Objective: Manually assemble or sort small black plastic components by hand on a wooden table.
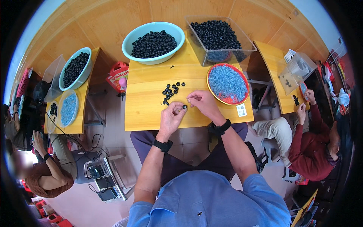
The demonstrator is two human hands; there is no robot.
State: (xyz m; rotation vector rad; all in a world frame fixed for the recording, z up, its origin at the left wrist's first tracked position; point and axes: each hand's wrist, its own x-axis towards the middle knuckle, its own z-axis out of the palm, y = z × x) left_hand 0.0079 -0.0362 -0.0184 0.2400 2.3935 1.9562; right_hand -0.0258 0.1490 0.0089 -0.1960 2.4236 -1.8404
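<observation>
My left hand (173, 117) is closed over the near part of the yellow table (147, 117), pinching a small round black piece (184, 107) with a pale centre between thumb and fingertips. Close by on the right, my right hand (203, 103) has its thumb and forefinger pressed together near that piece; whatever it may hold is too small to make out. Several loose black round pieces (174, 87) are scattered just beyond my left hand. To the right of my right hand sits a red, yellow-edged basin (208, 81) filled with small bluish, translucent pieces (228, 83).
At the table's far side stand a light-blue basin (126, 47) and a clear plastic bin (208, 56), both full of black pieces. A tiny dark piece (172, 66) lies apart. A white label (241, 110) is near the right corner. People work at side tables left and right.
</observation>
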